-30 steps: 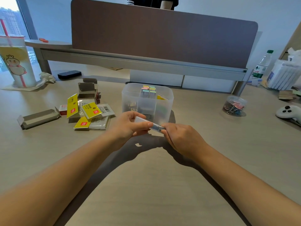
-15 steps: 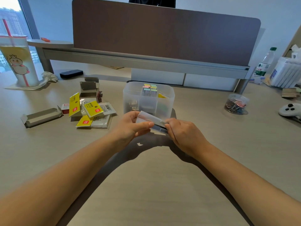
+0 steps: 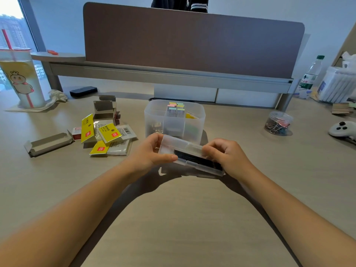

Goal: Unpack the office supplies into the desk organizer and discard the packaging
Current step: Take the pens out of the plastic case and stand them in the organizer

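Note:
A small clear plastic case with a row of thin black sticks inside is held above the desk, just in front of the translucent desk organizer. My left hand grips its left end, thumb along the front. My right hand grips its right end with curled fingers over the lid. The lid stands lifted, so the case is open. Coloured sticky tabs stand inside the organizer. Empty yellow-and-clear packets and open cardboard boxes lie to the left.
A flattened grey carton lies far left. A tall drink cup stands at the back left. A clear tub of binder clips, a white controller and a water bottle are at the right. A brown divider panel closes the back.
The case's lid has swung up and open between my hands, showing the black sticks inside. Both hands stay at its ends.

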`<state>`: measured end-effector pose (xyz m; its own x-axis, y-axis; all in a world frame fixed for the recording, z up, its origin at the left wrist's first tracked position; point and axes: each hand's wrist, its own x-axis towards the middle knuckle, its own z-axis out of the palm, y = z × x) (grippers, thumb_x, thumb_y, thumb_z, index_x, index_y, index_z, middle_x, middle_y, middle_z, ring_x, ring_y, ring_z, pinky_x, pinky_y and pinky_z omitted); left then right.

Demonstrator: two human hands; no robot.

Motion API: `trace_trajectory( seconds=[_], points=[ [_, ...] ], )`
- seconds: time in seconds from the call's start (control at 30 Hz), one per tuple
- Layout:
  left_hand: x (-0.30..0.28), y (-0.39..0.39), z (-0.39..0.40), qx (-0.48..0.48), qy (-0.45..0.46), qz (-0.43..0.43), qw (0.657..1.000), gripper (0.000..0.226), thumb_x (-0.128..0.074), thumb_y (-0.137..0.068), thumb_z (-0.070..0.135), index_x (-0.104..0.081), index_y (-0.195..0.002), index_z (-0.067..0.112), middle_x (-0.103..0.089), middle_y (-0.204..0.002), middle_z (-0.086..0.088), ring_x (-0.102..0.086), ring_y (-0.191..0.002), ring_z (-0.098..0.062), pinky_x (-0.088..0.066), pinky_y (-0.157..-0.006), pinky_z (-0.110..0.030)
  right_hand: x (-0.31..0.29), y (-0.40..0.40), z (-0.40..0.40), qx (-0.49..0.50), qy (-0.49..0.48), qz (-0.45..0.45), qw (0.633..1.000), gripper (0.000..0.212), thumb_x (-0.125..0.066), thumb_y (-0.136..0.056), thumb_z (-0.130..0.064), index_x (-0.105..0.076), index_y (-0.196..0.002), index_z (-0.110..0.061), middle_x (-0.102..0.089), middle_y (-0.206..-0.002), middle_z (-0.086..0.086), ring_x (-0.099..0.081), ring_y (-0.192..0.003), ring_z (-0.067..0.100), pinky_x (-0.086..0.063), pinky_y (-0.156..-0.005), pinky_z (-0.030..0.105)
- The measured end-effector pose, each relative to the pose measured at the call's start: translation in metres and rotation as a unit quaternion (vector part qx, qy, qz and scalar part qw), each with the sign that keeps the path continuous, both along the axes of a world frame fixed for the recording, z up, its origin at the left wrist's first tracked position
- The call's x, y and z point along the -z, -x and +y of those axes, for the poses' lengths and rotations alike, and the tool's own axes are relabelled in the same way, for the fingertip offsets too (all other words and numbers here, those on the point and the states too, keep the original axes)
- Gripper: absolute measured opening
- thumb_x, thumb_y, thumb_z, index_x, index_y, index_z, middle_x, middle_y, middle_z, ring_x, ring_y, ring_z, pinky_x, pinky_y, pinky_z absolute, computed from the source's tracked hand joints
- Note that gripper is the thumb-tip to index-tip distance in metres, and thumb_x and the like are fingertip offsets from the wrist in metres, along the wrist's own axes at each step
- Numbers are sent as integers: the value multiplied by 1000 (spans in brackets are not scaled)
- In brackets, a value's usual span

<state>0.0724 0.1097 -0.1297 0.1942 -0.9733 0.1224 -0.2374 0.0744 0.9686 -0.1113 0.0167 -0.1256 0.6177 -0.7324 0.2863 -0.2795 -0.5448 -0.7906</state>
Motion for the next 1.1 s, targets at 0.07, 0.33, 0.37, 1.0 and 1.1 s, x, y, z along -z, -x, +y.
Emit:
trace_trajectory(
  seconds=[0.07,0.33,0.37,1.0,1.1],
  points=[
    [-1,1,1,11,-7,-29,1000,37,-66,-74,6,-45,-94,30,-56,-99,5,-55,-104,-21,-50,-86,-29,-1,-2,-1,29,-34,-42,998,19,-55,-86,-20,-59,-67,-19,-61,-68,-3,-58,-63,11,-50,-61,21],
    [-11,5,3,40,-58,-144,987,88,-70,-71,5,-13,-129,41,-41,-113,2,-45,-109,-17,-43,-96,-35,-6,-12,-1,144,-138,-100,975,26,-65,-78,-28,-51,-63,-12,-60,-62,4,-54,-54,14,-46,-54,22],
    [-11,4,4,48,-66,-153,985,90,-70,-71,6,-11,-126,45,-41,-113,2,-45,-110,-19,-42,-99,-37,-7,-14,-1,151,-139,-91,974,27,-65,-78,-29,-51,-64,-12,-59,-62,3,-53,-54,14,-44,-53,22],
    [-11,13,14,-51,-49,-125,990,79,-73,-69,19,-24,-131,22,-44,-110,-3,-52,-100,-20,-48,-83,-28,-19,2,20,71,-424,-147,891,24,-51,-88,-8,-51,-110,2,-61,-89,12,-63,-73,21,-55,-45,19],
    [-17,15,15,-55,-61,-136,987,67,-68,-73,27,-30,-129,18,-45,-105,1,-50,-97,-16,-47,-84,-28,-23,2,18,63,-420,-127,896,18,-50,-89,-6,-53,-104,2,-61,-83,12,-64,-64,18,-54,-44,18]
  ],
)
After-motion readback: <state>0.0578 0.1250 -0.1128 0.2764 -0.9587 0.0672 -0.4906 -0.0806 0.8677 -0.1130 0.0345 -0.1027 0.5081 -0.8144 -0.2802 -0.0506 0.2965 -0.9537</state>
